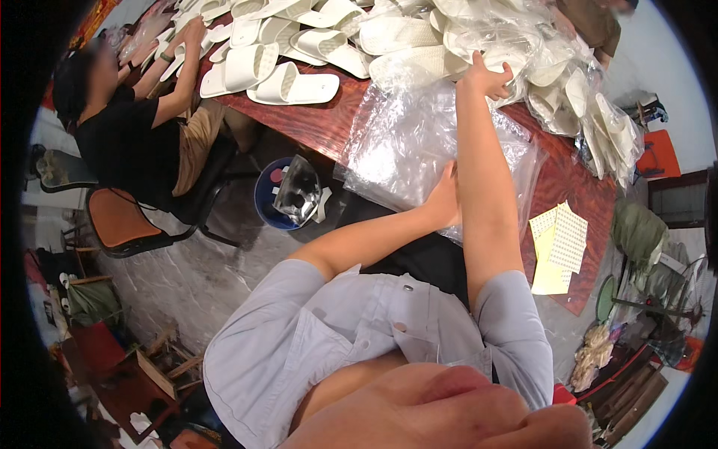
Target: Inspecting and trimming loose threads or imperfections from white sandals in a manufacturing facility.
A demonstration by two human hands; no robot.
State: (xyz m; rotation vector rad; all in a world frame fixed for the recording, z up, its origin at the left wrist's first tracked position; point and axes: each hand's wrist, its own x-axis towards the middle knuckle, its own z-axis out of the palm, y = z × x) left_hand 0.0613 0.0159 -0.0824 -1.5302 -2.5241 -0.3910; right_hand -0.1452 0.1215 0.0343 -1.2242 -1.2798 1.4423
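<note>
My right hand (486,79) reaches far across the table, its fingers spread, over the edge of a heap of white slippers in clear plastic bags (516,52). Nothing shows in its grip. Nearer to me, my left hand (446,196) rests on a stack of clear plastic bags (404,142). My right forearm crosses in front and hides most of its fingers; only the thumb side shows. To the left of the bags, unbagged white slippers (295,84) lie in pairs on the reddish-brown table (299,127).
Yellowish sticker sheets (557,247) lie at the table's right edge. A blue bin (268,196) holding plastic waste stands on the floor. A co-worker in black (127,142) sits at left, reaching toward slippers; another person (591,26) is at the far right.
</note>
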